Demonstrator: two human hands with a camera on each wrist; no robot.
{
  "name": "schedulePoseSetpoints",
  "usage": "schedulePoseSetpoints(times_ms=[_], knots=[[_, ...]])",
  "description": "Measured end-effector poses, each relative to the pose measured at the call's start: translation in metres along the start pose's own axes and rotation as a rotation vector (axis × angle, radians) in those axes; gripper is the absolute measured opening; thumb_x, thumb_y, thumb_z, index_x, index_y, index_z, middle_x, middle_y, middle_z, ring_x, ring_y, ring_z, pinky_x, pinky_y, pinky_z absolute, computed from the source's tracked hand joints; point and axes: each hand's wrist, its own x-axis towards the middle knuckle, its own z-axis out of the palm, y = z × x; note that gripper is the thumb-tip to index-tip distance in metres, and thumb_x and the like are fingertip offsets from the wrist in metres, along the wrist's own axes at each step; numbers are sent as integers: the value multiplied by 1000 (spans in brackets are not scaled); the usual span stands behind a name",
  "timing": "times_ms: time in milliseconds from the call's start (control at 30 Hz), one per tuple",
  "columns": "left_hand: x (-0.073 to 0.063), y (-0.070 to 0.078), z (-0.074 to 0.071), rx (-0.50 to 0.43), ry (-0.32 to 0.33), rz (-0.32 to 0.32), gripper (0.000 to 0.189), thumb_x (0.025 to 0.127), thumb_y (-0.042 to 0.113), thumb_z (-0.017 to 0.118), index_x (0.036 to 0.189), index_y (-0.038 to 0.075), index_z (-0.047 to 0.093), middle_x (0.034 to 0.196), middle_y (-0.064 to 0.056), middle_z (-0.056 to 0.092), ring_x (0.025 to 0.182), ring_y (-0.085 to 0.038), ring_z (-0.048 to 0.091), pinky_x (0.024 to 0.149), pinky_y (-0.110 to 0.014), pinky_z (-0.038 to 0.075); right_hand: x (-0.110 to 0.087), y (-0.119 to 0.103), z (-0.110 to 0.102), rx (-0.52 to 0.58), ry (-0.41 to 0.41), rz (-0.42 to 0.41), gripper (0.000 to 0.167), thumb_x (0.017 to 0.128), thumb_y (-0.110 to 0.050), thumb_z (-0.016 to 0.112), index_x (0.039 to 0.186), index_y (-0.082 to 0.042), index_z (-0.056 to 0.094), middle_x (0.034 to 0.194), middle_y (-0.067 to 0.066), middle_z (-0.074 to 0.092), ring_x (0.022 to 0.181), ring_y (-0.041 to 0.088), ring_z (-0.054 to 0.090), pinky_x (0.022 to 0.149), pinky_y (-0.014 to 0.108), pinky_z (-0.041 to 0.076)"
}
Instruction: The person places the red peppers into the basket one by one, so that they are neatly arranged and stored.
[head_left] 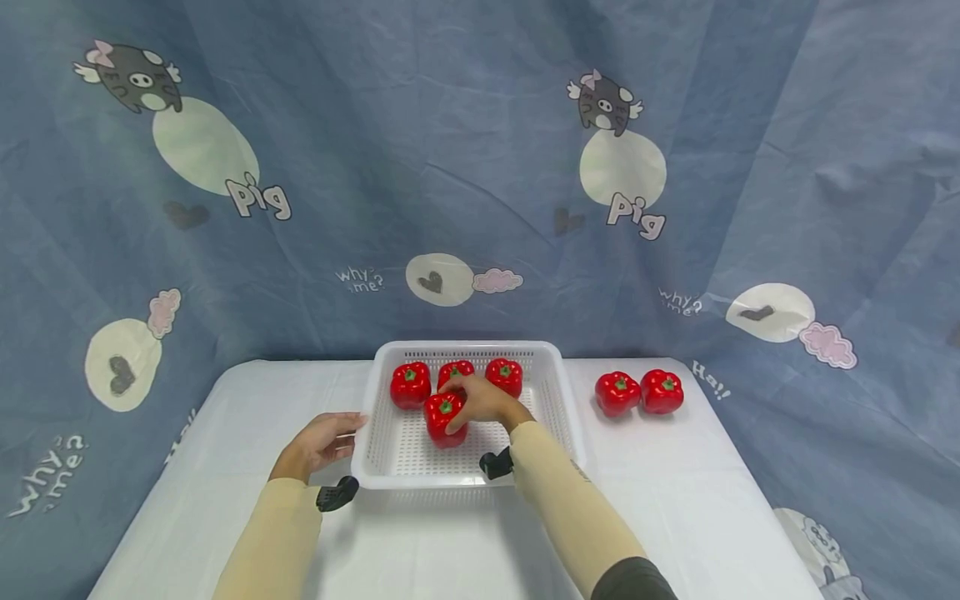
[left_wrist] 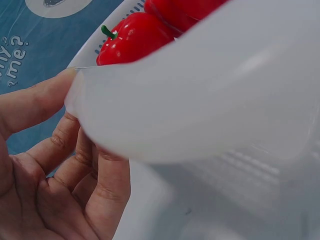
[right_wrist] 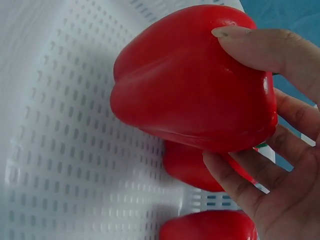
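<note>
- Blue cloth [head_left: 480, 183] behind white tabletop [head_left: 285, 387]
- Right hand [head_left: 483, 402], partly curled, gripping pepper [head_left: 444, 427]: stem up, long axis roughly upright
- Left hand [head_left: 321, 442] pinching left rim of basket [head_left: 361, 454]

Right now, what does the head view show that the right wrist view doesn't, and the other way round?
Only the head view shows the left hand at the rim of the white basket, and two loose peppers outside it.

Only the right wrist view shows the palm side of the right hand.

Both show that hand holding a red pepper, other peppers in the basket, and blue cloth.
</note>
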Motion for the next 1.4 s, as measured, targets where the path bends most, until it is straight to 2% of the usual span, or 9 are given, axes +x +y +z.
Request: schedulePoseSetpoints(times_ms=[433, 767, 1067, 1400], knots=[[-1, 3, 0, 31, 14, 10, 55, 91, 18, 67, 136, -6, 47, 127, -22, 57, 93, -23, 66, 84, -37, 56, 4, -11, 9, 2, -13, 41, 60, 67, -11, 87, 121, -18, 64, 121, 0, 59, 114, 21, 52, 90, 40, 54], [-1, 1, -1, 22, 6, 25, 55, 90, 19, 68, 134, -8, 48, 122, -20, 61, 92, -23, 65, 83, -37, 57, 8, -20, 25, 22, 8, 63, 60, 68, -13, 87, 123, -16, 63, 121, 1, 60, 114, 21, 52, 87, 39, 55], [-2, 0, 2, 13, 15, 5, 53, 91, 18, 67, 133, -8, 49, 121, -20, 61, 92, -24, 65, 83, -37, 57, 12, -31, 39, 51, 48, 85, 60, 67, -15, 88, 122, -15, 63, 119, 3, 60, 110, 23, 54, 84, 41, 56], [1, 0, 2, 11, 13, 1, 52, 91, 18, 67, 134, -7, 50, 125, -21, 59, 95, -25, 64, 85, -39, 56, 18, -32, 46, 16, 75, 106, 59, 66, -11, 88, 120, -12, 62, 118, 5, 61, 109, 24, 55, 90, 42, 53]])
